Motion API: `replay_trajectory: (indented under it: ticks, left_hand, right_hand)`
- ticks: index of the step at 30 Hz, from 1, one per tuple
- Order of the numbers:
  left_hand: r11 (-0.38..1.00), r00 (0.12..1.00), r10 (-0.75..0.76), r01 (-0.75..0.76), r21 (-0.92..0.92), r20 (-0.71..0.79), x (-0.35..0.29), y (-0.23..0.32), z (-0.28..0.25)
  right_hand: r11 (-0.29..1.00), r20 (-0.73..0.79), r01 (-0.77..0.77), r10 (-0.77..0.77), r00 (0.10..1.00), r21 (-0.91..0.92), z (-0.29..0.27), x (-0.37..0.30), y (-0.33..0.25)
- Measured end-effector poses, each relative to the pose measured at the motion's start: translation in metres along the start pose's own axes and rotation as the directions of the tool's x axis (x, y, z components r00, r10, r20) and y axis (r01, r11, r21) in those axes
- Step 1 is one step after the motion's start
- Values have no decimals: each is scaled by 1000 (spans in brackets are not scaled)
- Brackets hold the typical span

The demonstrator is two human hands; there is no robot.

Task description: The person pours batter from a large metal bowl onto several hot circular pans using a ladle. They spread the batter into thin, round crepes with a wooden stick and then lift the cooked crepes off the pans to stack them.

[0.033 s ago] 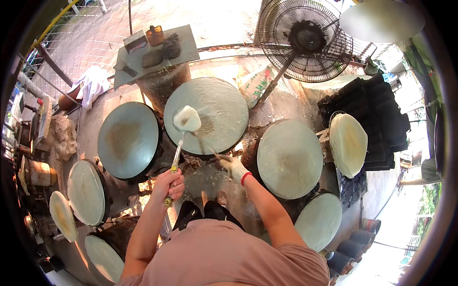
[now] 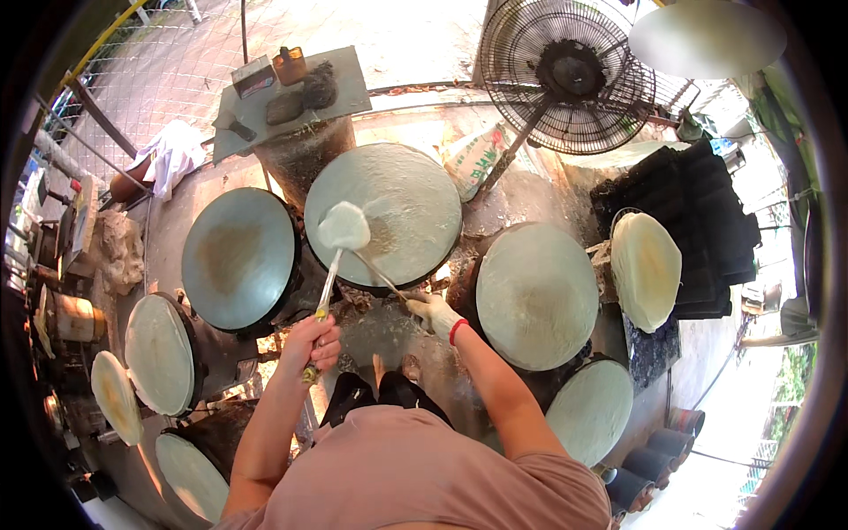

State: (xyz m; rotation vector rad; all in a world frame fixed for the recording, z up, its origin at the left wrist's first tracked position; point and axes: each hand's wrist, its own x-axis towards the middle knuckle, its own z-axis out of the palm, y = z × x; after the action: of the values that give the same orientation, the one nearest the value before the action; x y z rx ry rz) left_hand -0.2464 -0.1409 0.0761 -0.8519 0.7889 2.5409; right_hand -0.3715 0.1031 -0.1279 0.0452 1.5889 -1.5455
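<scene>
My bare left hand [image 2: 313,346] is closed around the handle of a long ladle [image 2: 330,281]. White batter coats the ladle's bowl [image 2: 344,226], which is over the large middle griddle [image 2: 397,181]. A pale, uneven layer of batter covers that griddle, with a browner patch by the bowl. On my right hand [image 2: 433,313] is a whitish work glove, with a red band at the wrist. Its fingers grip a thin-handled tool [image 2: 380,274]; the tool's far end meets or passes under the ladle's bowl, so its kind is hidden.
To the left stands a bare dark griddle [image 2: 237,256]. Batter-covered round griddles [image 2: 537,291] surround me on both sides. Finished-looking pale sheets [image 2: 647,272] lie on round racks at the far right and far left. A large fan [image 2: 570,71] and a small table [image 2: 344,84] stand beyond.
The ladle's bowl has shifted slightly toward me and shows wider. The right-hand tool, blurred before, now shows clearly with its far end up at the bowl.
</scene>
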Motion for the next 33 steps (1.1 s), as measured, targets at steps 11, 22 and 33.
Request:
replay_trajectory:
  ticks: [11, 22, 33]
  left_hand:
    - [914, 914, 405, -405, 16, 14, -99, 44, -35]
    - [637, 815, 557, -297, 711, -158, 75, 116, -220]
    - [-112, 683, 731, 132, 985, -8, 60, 209, -324]
  right_hand:
    - [879, -456, 222, -7, 890, 421, 27, 35, -40]
    - [971, -360, 152, -76, 930, 186, 246, 88, -30]
    - [980, -347, 188, -201, 916, -70, 335, 152, -55]
